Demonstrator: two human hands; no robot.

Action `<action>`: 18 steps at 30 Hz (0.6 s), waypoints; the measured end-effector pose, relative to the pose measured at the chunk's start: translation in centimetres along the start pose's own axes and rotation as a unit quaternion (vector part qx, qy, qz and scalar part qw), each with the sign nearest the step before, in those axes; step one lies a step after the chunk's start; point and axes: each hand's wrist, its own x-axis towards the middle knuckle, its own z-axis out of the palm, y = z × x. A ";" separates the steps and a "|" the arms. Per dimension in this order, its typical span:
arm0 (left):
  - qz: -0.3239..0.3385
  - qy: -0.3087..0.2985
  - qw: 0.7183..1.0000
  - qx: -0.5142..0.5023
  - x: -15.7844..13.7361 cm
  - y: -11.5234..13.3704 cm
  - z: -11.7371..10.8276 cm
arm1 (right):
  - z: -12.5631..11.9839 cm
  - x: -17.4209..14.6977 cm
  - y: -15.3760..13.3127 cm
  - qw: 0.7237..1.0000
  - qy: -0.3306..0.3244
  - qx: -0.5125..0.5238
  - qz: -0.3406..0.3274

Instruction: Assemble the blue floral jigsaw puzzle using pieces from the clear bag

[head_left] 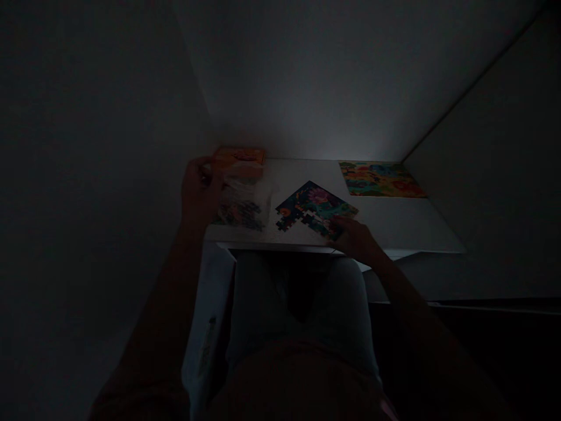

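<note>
left hand (199, 190) at piece bag (243, 204) | right hand (353, 237) on puzzle (313, 207)

Dark floral puzzle (316, 209), orange box (239, 156), white table (403, 225), bright multicoloured picture (380, 179).

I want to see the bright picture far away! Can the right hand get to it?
Probably yes. The right hand rests on the half-built puzzle, and only bare white table lies between it and the colourful picture at the far right corner.

The person is wearing pale grey trousers (302, 316). Both forearms are showing bare, with no sleeves reaching them, and the hands are showing no gloves. Dim light is hiding finer details.
</note>
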 end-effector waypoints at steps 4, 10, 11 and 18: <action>0.060 -0.064 0.996 0.006 4.9 -0.8 0.7 | 1.6 -2.7 0.2 0.995 -0.052 -0.084 0.005; 0.089 -0.128 0.984 0.083 5.5 -3.6 2.6 | 3.7 -3.1 -0.7 0.994 0.014 -0.103 0.031; 0.087 -0.130 0.984 0.089 5.0 -4.1 3.0 | 3.9 -3.1 -0.8 0.994 0.025 -0.100 0.023; 0.058 -0.140 0.982 0.114 2.4 -4.7 4.1 | 4.3 -3.5 -1.3 0.988 0.105 -0.108 -0.043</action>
